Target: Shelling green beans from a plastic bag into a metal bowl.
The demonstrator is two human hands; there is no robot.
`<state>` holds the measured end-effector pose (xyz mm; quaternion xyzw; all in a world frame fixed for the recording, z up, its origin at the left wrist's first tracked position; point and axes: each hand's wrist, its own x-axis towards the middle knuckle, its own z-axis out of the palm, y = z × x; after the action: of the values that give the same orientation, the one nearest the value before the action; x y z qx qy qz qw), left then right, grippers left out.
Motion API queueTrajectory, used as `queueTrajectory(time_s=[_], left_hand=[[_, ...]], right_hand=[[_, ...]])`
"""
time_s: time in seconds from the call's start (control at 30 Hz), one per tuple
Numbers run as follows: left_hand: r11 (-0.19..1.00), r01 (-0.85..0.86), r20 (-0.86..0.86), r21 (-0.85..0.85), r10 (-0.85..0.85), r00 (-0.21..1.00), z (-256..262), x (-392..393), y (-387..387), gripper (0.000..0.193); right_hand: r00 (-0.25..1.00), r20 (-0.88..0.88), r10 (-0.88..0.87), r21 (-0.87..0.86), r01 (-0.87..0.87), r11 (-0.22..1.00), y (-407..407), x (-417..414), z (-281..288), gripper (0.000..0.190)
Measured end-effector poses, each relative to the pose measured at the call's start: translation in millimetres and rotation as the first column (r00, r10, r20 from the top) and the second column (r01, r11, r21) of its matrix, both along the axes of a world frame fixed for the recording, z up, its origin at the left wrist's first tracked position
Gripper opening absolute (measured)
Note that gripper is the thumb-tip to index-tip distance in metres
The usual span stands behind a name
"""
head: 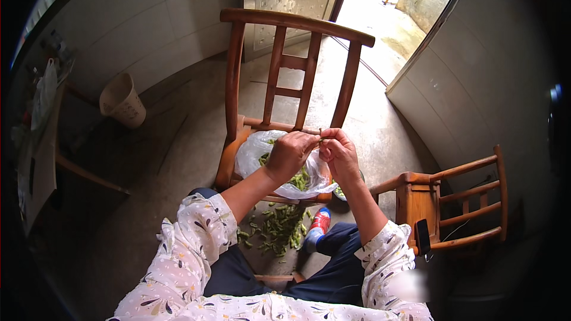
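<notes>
My left hand (291,154) and my right hand (340,154) meet above the front wooden chair (226,160), their fingertips together on one small green bean pod (321,139). Under them an open clear plastic bag (247,160) with green pods (299,180) rests on the chair's seat. A bowl (340,192) with pale green beans shows partly behind my right forearm; the rest of it is hidden. Many pods or empty shells (281,227) lie scattered on the floor between my feet and below the seat.
At the right stands a second wooden chair (417,205) with a black phone (422,236) and a cable on it. A beige plastic basket (125,100) is by the left wall, near a table (42,165) with bags. Beyond the front chair is an open doorway (379,22).
</notes>
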<state>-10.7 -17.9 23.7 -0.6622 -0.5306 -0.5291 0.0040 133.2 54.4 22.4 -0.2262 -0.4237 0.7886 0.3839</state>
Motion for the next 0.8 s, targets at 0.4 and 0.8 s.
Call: queueTrajectory(time_s=[0.4,0.8], left_hand=[[0.904,0.313,0.680,-0.291,-0.035,0.733,-4,15,-3,0.014],[0.757,0.564,0.918,-0.331,0.119,0.379,-9,1,7,0.016]], right_hand=[[0.992,0.016,-0.126,-0.114,0.127,0.985,-7,-1,10,0.018],[0.993,0.031,-0.118,0.076,0.116,0.990,-8,-4,1,0.027]])
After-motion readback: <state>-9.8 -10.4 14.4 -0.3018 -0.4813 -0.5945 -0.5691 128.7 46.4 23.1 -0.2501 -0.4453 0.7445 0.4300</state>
